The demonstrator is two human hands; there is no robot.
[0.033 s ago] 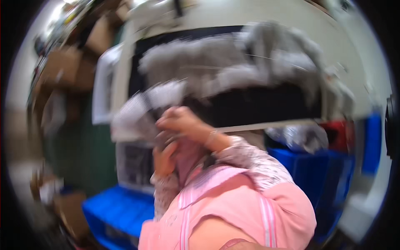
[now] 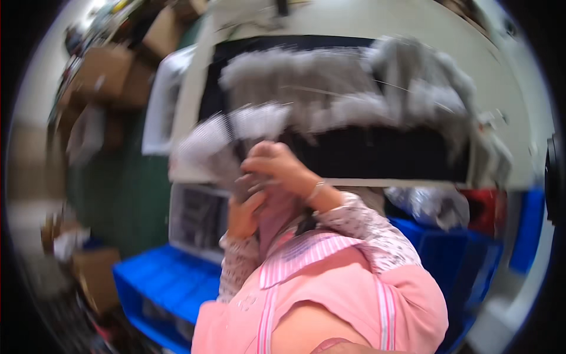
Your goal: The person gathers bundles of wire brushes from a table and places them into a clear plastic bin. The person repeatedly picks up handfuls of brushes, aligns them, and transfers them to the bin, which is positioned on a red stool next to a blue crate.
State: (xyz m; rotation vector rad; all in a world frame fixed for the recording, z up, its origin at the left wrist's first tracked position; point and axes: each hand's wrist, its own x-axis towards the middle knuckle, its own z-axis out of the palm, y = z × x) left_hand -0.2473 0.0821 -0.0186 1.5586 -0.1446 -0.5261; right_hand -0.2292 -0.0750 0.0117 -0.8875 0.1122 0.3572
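Material point(image 2: 226, 160), grey with two white fanned ends point(image 2: 259, 120), was held in the curled fingers point(image 2: 265, 167) of two hands, left hand point(image 2: 243, 217) beside right hand point(image 2: 285, 172), by the near-left corner of one black mat point(image 2: 377, 154) on one bench point(image 2: 365, 17).

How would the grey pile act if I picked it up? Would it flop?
The grey pile would probably flop, since its right end bends over the black mat. It might come apart, because thin strands stick out. It could be light for its size, as it looks fluffy, but blur hides what it's made of.
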